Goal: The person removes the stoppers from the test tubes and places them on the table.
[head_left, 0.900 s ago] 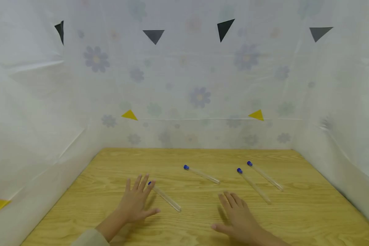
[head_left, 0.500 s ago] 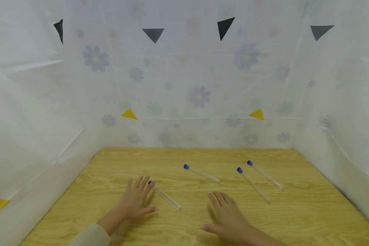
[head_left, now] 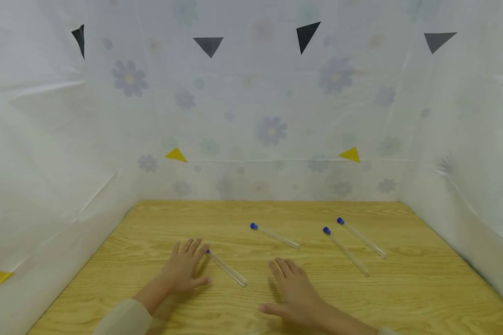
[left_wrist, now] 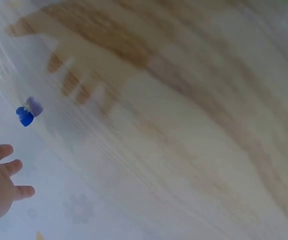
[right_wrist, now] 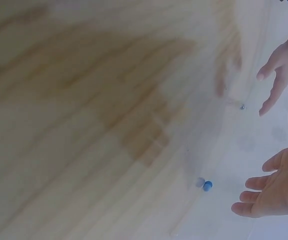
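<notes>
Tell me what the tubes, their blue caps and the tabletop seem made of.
Tubes: glass or plastic, I can't tell which; see-through and glossy, with bright glints. Caps: probably plastic, judging by the solid, even blue. Tabletop: wood or wood-effect laminate, smooth-looking, with yellowish grain.

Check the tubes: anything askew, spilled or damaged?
No spill or damage shows. Only mildly askew: the middle tube lies more crosswise than the left tube, nearer right tube and farther right tube. The left tube's blue cap is partly hidden by the left hand, so can't fully check it.
</notes>
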Action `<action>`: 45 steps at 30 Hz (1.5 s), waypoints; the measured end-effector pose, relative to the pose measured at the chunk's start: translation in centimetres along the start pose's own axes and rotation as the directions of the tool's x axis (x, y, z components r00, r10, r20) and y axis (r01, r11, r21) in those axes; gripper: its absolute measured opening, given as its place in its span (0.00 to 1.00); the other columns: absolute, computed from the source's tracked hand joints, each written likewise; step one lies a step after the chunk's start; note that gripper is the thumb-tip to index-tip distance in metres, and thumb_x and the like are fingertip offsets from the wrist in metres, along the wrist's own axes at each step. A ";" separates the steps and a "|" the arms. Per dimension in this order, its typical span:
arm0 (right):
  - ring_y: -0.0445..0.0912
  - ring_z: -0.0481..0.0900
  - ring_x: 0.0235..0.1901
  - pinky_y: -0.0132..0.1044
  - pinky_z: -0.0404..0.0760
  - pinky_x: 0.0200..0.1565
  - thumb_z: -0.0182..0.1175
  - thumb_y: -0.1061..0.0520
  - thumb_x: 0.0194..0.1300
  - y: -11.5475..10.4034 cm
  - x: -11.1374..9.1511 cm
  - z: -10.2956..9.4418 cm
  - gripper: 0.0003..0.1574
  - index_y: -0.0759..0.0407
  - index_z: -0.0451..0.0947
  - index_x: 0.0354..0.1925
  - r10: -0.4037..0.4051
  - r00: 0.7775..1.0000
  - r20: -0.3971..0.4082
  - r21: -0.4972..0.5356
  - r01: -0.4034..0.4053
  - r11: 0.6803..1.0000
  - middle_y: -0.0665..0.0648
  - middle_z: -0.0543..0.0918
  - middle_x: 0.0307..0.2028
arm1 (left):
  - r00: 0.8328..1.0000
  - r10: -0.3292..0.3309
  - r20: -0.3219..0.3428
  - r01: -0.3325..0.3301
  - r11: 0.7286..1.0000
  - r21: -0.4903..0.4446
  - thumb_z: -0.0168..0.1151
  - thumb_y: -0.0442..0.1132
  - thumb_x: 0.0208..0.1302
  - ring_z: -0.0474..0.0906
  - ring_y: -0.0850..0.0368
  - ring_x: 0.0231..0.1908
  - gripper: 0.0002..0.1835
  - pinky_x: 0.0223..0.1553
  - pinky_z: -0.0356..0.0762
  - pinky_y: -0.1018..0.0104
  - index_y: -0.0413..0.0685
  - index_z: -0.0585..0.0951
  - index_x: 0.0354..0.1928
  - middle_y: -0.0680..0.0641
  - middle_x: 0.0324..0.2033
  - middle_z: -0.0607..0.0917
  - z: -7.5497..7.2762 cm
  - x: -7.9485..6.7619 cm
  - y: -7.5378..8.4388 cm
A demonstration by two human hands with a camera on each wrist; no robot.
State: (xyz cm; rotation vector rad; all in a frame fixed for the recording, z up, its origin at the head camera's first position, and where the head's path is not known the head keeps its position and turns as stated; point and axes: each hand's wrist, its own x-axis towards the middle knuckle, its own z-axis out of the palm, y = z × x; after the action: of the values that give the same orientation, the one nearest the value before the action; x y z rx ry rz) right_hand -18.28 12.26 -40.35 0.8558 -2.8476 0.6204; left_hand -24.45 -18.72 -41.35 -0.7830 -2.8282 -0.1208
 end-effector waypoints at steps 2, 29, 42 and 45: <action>0.69 0.59 0.62 0.66 0.62 0.58 0.57 0.29 0.54 -0.3 0.3 0.0 0.59 0.69 0.56 0.67 -0.006 1.000 0.008 -0.003 0.006 1.000 0.72 0.63 0.63 | 1.000 -0.004 0.001 0.004 1.000 -0.001 0.58 0.64 0.55 0.61 0.31 0.62 0.43 0.58 0.55 0.29 0.42 0.64 0.65 0.31 0.63 0.65 0.0 0.1 -0.1; 0.65 0.62 0.62 0.58 0.65 0.61 0.60 0.33 0.55 -2.6 3.8 1.7 0.56 0.70 0.57 0.65 -0.013 1.000 0.028 -0.025 0.014 1.000 0.71 0.64 0.62 | 1.000 -0.003 -0.016 0.004 0.996 0.088 0.64 0.44 0.57 0.68 0.37 0.56 0.29 0.58 0.65 0.40 0.36 0.71 0.57 0.35 0.55 0.74 -0.1 1.5 -0.8; 0.58 0.68 0.57 0.53 0.75 0.53 0.62 0.34 0.54 -3.7 5.4 2.2 0.50 0.67 0.63 0.62 -0.016 1.000 -0.005 -0.159 0.015 0.987 0.64 0.71 0.57 | 1.000 -0.004 0.020 0.001 0.994 0.112 0.64 0.44 0.58 0.70 0.39 0.55 0.27 0.56 0.68 0.43 0.37 0.72 0.56 0.36 0.54 0.75 0.1 2.2 -0.7; 0.57 0.69 0.56 0.52 0.75 0.52 0.62 0.35 0.54 -3.8 5.6 2.4 0.50 0.67 0.64 0.62 -0.006 1.000 0.003 -0.164 0.007 0.986 0.63 0.72 0.56 | 1.000 -0.007 0.023 0.004 0.994 0.110 0.64 0.44 0.58 0.71 0.39 0.55 0.26 0.56 0.68 0.43 0.37 0.73 0.55 0.37 0.54 0.76 0.1 2.2 -0.7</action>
State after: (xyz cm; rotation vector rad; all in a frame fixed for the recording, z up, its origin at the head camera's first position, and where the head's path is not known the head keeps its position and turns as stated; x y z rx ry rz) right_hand -20.88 5.55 -40.03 0.8384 -2.8479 0.3776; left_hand -26.68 -18.19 -41.00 -0.7574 -2.8313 0.0429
